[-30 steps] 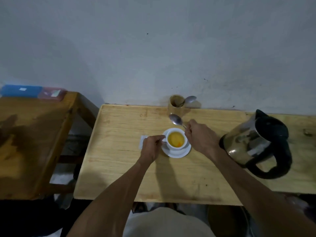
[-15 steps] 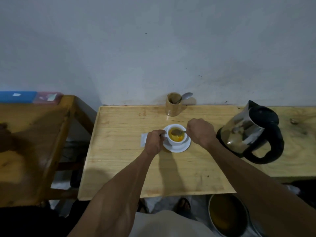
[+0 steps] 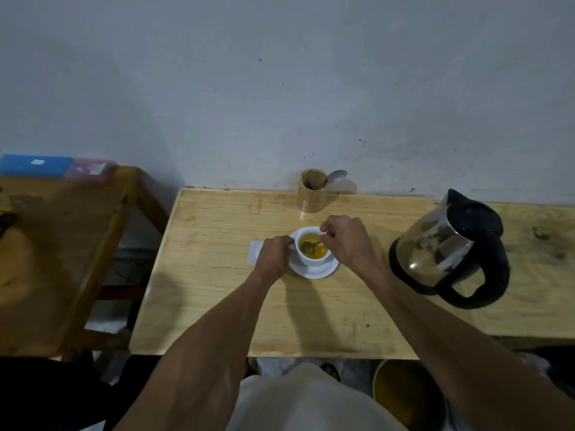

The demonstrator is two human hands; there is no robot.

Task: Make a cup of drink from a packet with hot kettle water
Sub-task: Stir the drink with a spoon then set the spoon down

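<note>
While pinching the spoon [image 3: 311, 244], right hand [image 3: 345, 241] fingers [image 3: 327, 233] closed.

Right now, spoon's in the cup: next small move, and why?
Probably stir: the right hand holds the spoon with its bowl in the yellow drink, the left hand steadies the cup at its handle, and orange patches there look undissolved.

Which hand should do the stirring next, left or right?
Right. The right hand already pinches the spoon, whose bowl sits in the yellow drink inside the cup. The left hand is at the cup's handle side, steadying it on the saucer.
</note>
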